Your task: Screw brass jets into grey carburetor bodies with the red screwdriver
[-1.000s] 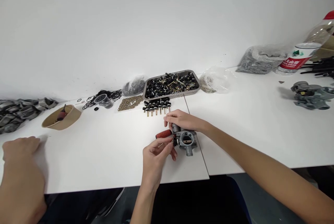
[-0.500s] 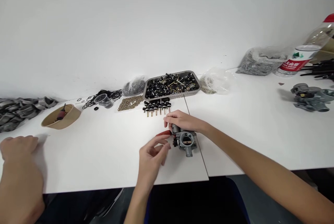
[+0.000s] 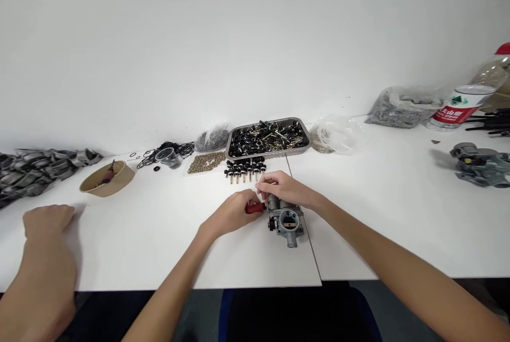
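"Carburetor (image 3: 290,222): where did it sit?"

"On the white tabletop (image 3: 378,220) in front of me, its right side just beside the seam (image 3: 313,257). My right hand (image 3: 282,187) was clamped around its far end, fingers curled over."

"And your left?"

"My left hand (image 3: 238,212) was closed around a red handle (image 3: 255,207), near the carburetor's left side. I couldn't tell whether its tip touched the metal."

"Much room?"

"Little ahead: black fittings (image 3: 245,164) lay just beyond my right fingertips, the tray (image 3: 271,154) behind them. A bare strip ran along the front edge (image 3: 279,284). Rightward, past my forearm, it was open to a second carburetor (image 3: 480,164)."
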The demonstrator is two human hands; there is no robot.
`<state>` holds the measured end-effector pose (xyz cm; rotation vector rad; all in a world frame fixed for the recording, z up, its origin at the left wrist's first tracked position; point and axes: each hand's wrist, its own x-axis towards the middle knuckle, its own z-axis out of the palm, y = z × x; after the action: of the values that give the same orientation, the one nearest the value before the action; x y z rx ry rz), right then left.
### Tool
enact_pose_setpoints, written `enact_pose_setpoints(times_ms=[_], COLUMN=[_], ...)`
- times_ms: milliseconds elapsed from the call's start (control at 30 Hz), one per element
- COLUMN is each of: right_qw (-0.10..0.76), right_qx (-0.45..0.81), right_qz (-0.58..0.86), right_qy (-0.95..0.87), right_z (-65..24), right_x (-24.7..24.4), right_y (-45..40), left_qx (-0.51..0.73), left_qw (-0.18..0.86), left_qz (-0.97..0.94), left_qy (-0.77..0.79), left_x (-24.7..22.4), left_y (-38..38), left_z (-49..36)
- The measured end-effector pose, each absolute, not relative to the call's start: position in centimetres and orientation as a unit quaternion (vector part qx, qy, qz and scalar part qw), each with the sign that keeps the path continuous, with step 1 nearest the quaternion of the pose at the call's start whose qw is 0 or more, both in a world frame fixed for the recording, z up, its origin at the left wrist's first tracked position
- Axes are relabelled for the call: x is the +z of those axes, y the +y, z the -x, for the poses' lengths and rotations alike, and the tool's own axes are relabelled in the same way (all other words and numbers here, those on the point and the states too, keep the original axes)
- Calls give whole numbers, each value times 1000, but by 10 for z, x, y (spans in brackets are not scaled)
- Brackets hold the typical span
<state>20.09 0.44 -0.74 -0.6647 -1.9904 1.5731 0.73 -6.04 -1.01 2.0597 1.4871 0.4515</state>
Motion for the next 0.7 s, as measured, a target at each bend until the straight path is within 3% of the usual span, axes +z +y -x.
enact_pose_setpoints(times_ms=[167,300,500,700], right_qw=[367,439,420,372], right_qx=[635,643,654,645], right_qz=[196,182,205,246], right_qy=[-651,-601,-595,-620], right_z=[-202,-203,-201,-191], right_x=[-1,-2,-9,-18], right_y=[8,14,18,13], left_qx=[243,428,700,766], left_qw=[322,371,466,407], left_qz=[-737,-652,-379,-259], left_qy=[542,503,386,425], left_x=[16,43,26,-11], left_y=[-35,-11,15,23], left_z=[21,59,117,157])
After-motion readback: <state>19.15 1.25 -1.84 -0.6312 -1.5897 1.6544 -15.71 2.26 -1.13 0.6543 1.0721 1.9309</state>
